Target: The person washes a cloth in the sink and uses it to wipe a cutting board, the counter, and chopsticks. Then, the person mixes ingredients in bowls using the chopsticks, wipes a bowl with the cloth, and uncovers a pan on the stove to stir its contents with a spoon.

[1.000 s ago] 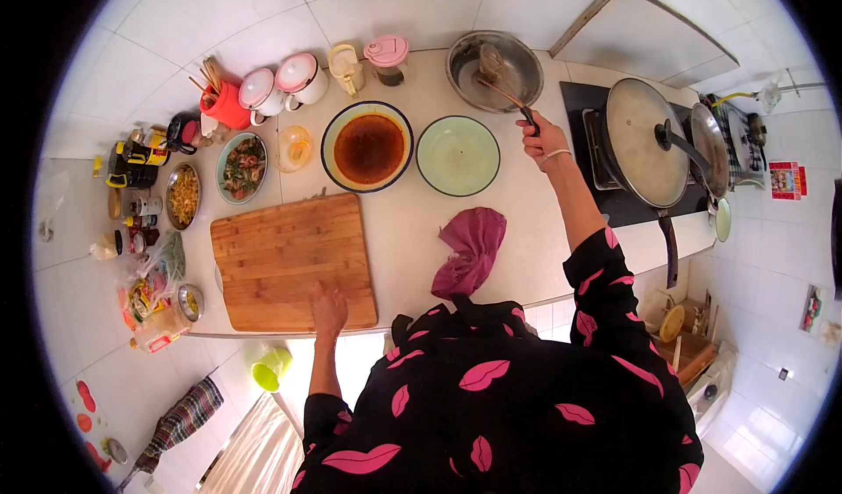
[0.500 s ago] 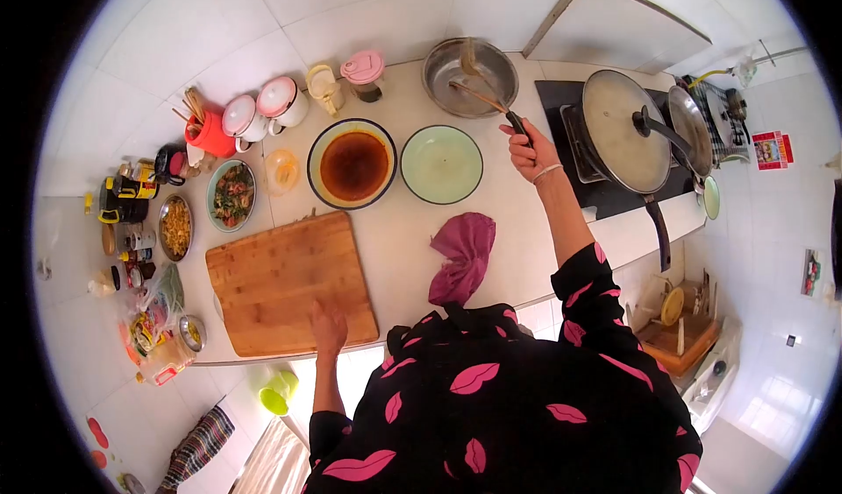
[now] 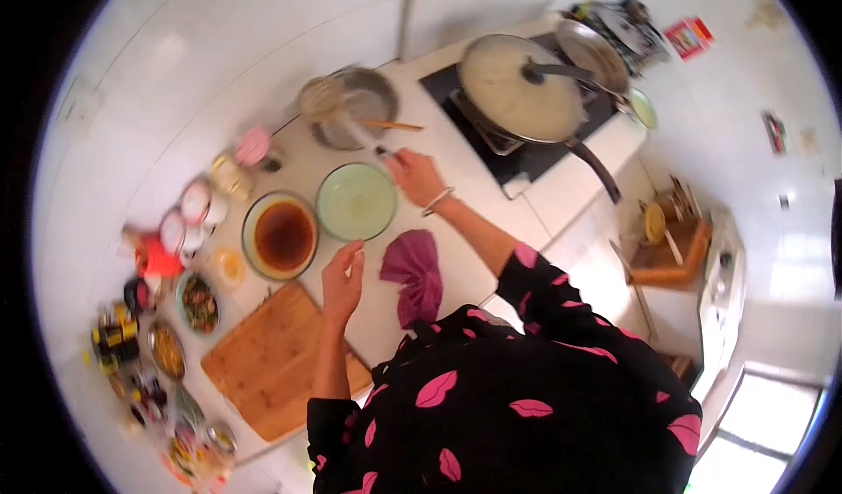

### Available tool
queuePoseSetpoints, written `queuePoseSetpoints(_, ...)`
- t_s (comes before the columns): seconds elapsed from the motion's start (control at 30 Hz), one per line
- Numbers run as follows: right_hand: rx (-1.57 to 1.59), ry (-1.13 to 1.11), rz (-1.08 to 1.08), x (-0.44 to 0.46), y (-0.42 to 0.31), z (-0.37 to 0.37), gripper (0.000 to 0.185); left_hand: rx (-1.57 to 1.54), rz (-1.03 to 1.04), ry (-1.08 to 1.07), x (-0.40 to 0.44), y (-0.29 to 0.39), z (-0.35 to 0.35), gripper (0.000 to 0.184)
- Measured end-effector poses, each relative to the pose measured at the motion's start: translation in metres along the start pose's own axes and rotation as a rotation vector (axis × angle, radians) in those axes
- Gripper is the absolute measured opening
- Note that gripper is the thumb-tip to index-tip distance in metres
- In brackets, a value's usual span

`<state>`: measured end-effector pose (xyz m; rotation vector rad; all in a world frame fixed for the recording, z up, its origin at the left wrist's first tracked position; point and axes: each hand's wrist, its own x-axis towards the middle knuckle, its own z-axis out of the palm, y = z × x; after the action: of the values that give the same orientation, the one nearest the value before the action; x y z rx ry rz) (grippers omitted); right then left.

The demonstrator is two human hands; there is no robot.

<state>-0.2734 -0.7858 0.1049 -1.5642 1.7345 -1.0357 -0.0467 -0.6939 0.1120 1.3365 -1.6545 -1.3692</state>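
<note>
The long-handled strainer (image 3: 323, 99), blurred, shows a round, pale brownish head over the rim of the metal basin (image 3: 373, 99); its handle slants down to the right hand (image 3: 414, 177).

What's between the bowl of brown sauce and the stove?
In the head view, a pale green bowl, then the right hand holding a long-handled utensil.

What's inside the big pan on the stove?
A lid with a black handle covers the pan. I can see something pale and cloudy there, but whatever's cooking or sitting underneath is hidden.
</note>
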Motion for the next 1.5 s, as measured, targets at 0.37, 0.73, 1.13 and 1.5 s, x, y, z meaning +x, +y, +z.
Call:
queuePoseSetpoints(0.37, -0.032, 0.018, -0.081, -0.003, -0.007, -0.021, 0.026, -0.103, -0.112, -0.15, 0.019, -0.005, 0.031, 0.027)
queuePoseSetpoints(0.73, -0.416, -0.049, -0.089, 0.039, 0.041, -0.024, 0.028, -0.156, -0.23, -0.054, 0.014, -0.028, 0.016, 0.026)
queuePoseSetpoints(1.13, -0.406, -0.147, -0.055, 0.094, 0.047, -0.038, 0.034, -0.452, -0.243, -0.063, 0.09, -0.016, 0.036, 0.027)
queuePoseSetpoints(1.5, -0.541, -0.22, -0.111, 0.117, 0.046, -0.058, 0.034, -1.193, -0.597, 0.085, 0.229, -0.018, 0.136, 0.017)
